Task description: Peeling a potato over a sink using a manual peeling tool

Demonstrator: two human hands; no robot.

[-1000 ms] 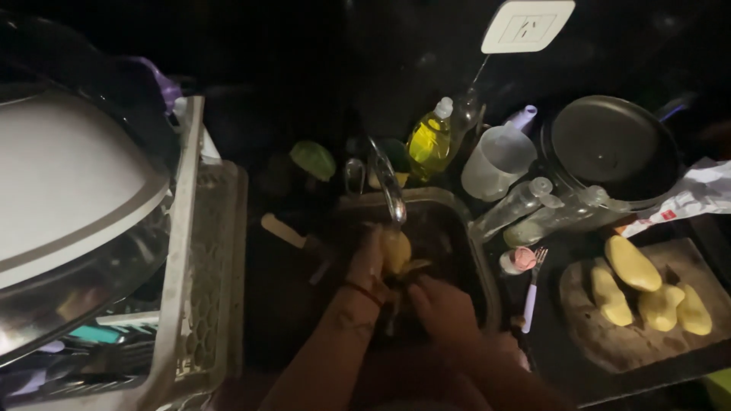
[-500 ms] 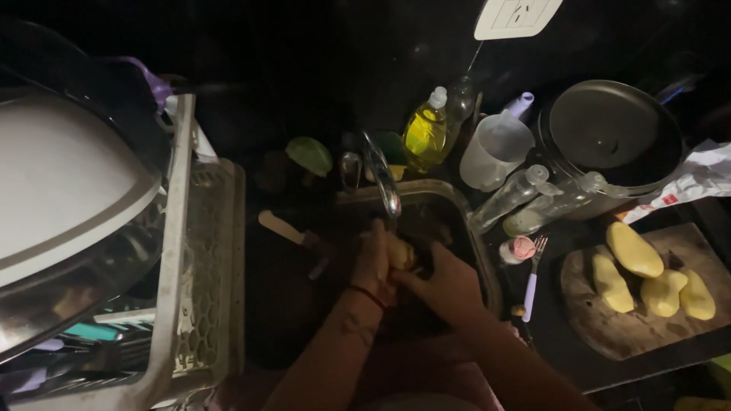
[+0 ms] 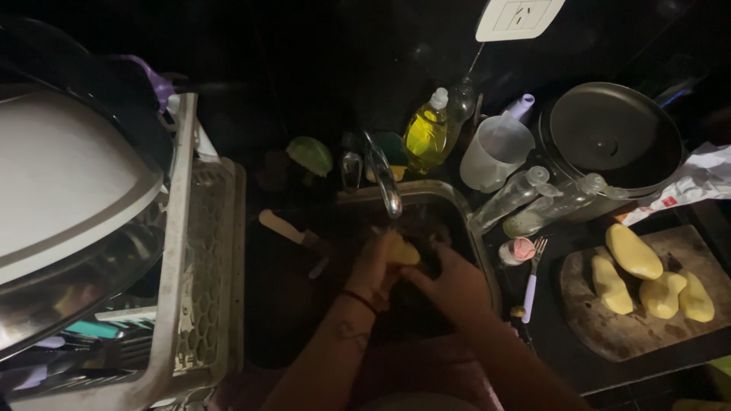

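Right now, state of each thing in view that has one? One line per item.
Left hand: in the sink, holding the potato.
Right hand: on the potato, beside the left.
Potato: peeled, held under the tap.
Tap: over the sink; water flow cannot be told.
Sink: in use, dark inside.
Soap bottle: upright, capped.
Four peeled potatoes: lying on the wooden board.
Dark pan: resting on the counter.
Fork: lying flat.

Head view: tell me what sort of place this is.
Most likely a home kitchen sink corner, dimly lit: a tap over a metal sink, a dish rack, and peeled potatoes on a wooden board.
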